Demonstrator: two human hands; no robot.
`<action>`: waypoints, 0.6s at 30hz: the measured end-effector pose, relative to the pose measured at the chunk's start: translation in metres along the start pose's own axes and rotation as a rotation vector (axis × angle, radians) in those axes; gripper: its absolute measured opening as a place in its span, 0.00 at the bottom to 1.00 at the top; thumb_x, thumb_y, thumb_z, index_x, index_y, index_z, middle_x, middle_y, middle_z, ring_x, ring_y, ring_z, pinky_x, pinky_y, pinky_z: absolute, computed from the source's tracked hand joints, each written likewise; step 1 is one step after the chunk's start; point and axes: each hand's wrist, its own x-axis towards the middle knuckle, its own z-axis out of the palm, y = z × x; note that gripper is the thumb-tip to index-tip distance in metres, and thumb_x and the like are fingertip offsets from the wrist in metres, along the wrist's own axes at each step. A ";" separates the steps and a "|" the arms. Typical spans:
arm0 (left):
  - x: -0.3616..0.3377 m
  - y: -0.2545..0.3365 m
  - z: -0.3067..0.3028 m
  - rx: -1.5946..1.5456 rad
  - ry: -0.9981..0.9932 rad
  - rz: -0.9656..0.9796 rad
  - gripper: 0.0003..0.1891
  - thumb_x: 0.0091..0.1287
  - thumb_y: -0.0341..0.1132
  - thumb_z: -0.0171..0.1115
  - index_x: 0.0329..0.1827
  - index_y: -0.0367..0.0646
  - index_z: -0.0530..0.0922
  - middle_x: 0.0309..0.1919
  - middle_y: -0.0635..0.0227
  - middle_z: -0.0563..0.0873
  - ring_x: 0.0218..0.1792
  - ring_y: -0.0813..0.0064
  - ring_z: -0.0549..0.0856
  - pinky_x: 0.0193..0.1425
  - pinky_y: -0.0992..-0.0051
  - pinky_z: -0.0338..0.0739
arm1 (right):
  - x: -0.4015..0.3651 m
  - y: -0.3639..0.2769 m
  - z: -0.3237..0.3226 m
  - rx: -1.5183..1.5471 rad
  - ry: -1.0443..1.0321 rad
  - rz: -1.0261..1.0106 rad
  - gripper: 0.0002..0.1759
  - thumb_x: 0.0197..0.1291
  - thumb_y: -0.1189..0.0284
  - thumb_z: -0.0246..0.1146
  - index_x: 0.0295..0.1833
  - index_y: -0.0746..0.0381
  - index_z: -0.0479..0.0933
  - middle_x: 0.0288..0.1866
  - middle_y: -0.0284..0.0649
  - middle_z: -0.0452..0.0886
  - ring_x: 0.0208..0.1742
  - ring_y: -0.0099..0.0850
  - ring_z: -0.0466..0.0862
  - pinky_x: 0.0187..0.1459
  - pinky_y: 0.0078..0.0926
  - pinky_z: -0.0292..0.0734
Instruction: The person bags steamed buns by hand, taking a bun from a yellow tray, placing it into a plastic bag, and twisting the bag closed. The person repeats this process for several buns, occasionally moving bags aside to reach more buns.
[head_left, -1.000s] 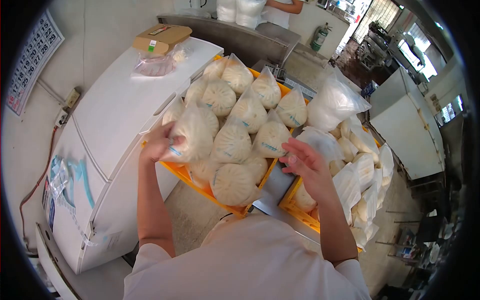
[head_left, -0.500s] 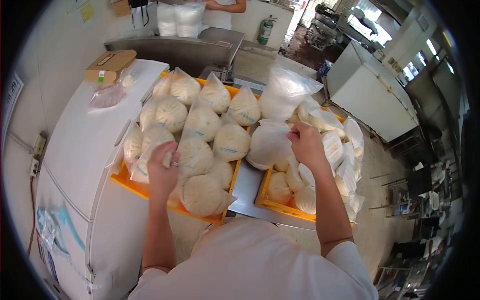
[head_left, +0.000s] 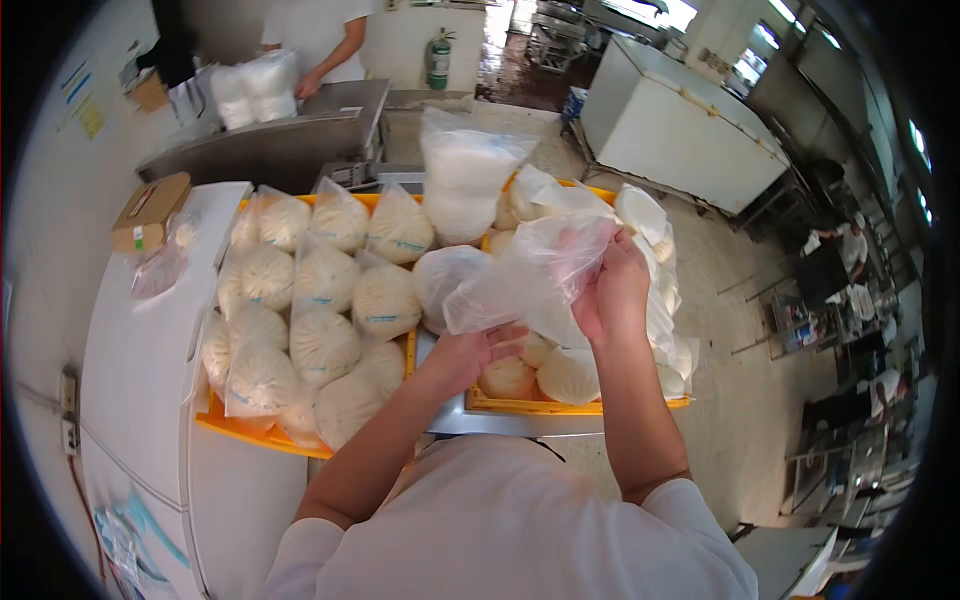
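My right hand point(head_left: 618, 290) pinches a thin clear plastic bag point(head_left: 535, 275) by its right side, over the near part of the right crate. Beneath the bag's lower left edge is my left hand point(head_left: 475, 355), its fingers stretched out. To the left, a yellow crate point(head_left: 235, 428) holds pleated white buns in clear bags with blue print, such as this bagged bun point(head_left: 388, 300). The right yellow crate point(head_left: 540, 405) contains more buns point(head_left: 570, 377), several with white paper on them. Between the crates lies a pile of clear bags point(head_left: 445, 280), partly hidden by the held bag.
A big bag of white material point(head_left: 465, 175) stands behind the pile. On the left are a white freezer point(head_left: 140, 370) and a cardboard box point(head_left: 150, 210). A co-worker point(head_left: 330, 45) stands beyond the steel table point(head_left: 270, 140). A white chest point(head_left: 680, 120) stands back right.
My left hand has come from the left crate's bagged buns to the middle, now open. My right hand has brought a clear bag up and spread it. The view has shifted right.
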 end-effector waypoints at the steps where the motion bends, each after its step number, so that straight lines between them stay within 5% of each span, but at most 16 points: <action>1: 0.009 -0.003 0.009 -0.098 -0.063 0.016 0.27 0.75 0.40 0.62 0.74 0.40 0.68 0.65 0.58 0.80 0.62 0.65 0.83 0.65 0.61 0.79 | -0.003 -0.005 -0.014 0.065 0.035 0.030 0.11 0.76 0.76 0.47 0.57 0.67 0.71 0.49 0.48 0.82 0.50 0.37 0.85 0.51 0.40 0.86; 4: 0.014 -0.009 0.047 -0.054 -0.193 0.325 0.28 0.76 0.38 0.61 0.76 0.38 0.67 0.66 0.62 0.79 0.65 0.68 0.80 0.72 0.63 0.73 | -0.004 -0.013 -0.068 0.240 0.025 0.174 0.14 0.75 0.75 0.44 0.56 0.67 0.74 0.50 0.47 0.83 0.49 0.37 0.86 0.50 0.38 0.85; 8: 0.032 0.003 0.054 0.466 -0.240 0.186 0.21 0.68 0.26 0.67 0.65 0.36 0.80 0.62 0.64 0.83 0.64 0.73 0.80 0.71 0.68 0.73 | -0.012 -0.015 -0.127 0.279 0.082 0.240 0.16 0.75 0.76 0.48 0.61 0.66 0.75 0.53 0.43 0.84 0.51 0.36 0.86 0.51 0.33 0.86; 11: 0.040 0.009 0.060 0.367 0.007 0.033 0.23 0.62 0.24 0.69 0.63 0.36 0.81 0.60 0.64 0.84 0.61 0.73 0.81 0.68 0.67 0.75 | -0.010 -0.002 -0.172 0.240 0.243 0.193 0.15 0.74 0.76 0.48 0.60 0.65 0.75 0.53 0.40 0.84 0.50 0.34 0.86 0.49 0.31 0.86; 13: 0.048 -0.002 0.057 0.840 0.064 0.287 0.20 0.56 0.23 0.71 0.54 0.37 0.84 0.53 0.67 0.87 0.54 0.74 0.85 0.63 0.71 0.78 | -0.011 0.009 -0.200 0.222 0.302 0.238 0.15 0.74 0.75 0.49 0.60 0.64 0.75 0.52 0.38 0.85 0.49 0.32 0.86 0.49 0.31 0.86; 16: 0.057 -0.012 0.046 1.266 0.129 0.716 0.10 0.61 0.24 0.69 0.46 0.36 0.84 0.48 0.69 0.88 0.49 0.77 0.85 0.59 0.75 0.79 | -0.028 -0.002 -0.205 -0.273 0.291 0.293 0.14 0.71 0.74 0.56 0.59 0.64 0.75 0.52 0.40 0.84 0.50 0.34 0.85 0.52 0.33 0.84; 18: 0.061 -0.009 0.040 1.307 0.287 0.875 0.02 0.69 0.27 0.66 0.40 0.36 0.83 0.45 0.72 0.88 0.45 0.81 0.84 0.53 0.77 0.78 | -0.043 0.007 -0.219 -0.871 0.059 -0.037 0.19 0.65 0.70 0.64 0.60 0.64 0.75 0.54 0.43 0.82 0.53 0.37 0.83 0.55 0.36 0.81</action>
